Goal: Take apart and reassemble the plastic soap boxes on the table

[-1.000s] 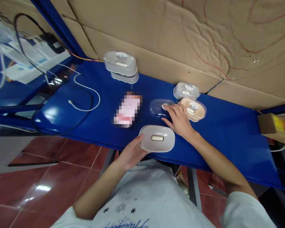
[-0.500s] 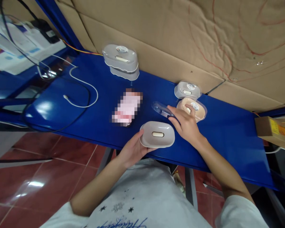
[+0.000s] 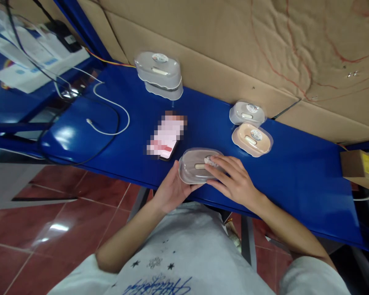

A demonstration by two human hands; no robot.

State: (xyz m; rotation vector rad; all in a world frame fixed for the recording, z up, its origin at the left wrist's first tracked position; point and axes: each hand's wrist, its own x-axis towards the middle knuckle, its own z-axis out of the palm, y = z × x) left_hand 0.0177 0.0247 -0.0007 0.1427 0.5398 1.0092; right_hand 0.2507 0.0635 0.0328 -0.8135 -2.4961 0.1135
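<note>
My left hand (image 3: 174, 188) holds a small oval grey plastic box (image 3: 192, 169) by its left end and underside, above the table's front edge. A clear plastic lid (image 3: 189, 157) with a round sticker now lies over the box. The fingers of my right hand (image 3: 233, 178) rest on the lid's right part and partly cover the sticker. Whether the lid is fully seated I cannot tell. To the right sit a peach oval box (image 3: 250, 139) and, behind it, another grey one (image 3: 246, 114), both with clear lids and stickers.
Two longer grey lidded boxes (image 3: 158, 71) are stacked at the back left. A phone (image 3: 169, 135) with a blurred screen lies on the blue table (image 3: 295, 176). A white cable (image 3: 127, 119) curls on the left. A cardboard box (image 3: 353, 166) stands at the right end.
My right hand has brought the clear lid down and left onto the grey box. My left hand still holds the box. The camera view has shifted slightly.
</note>
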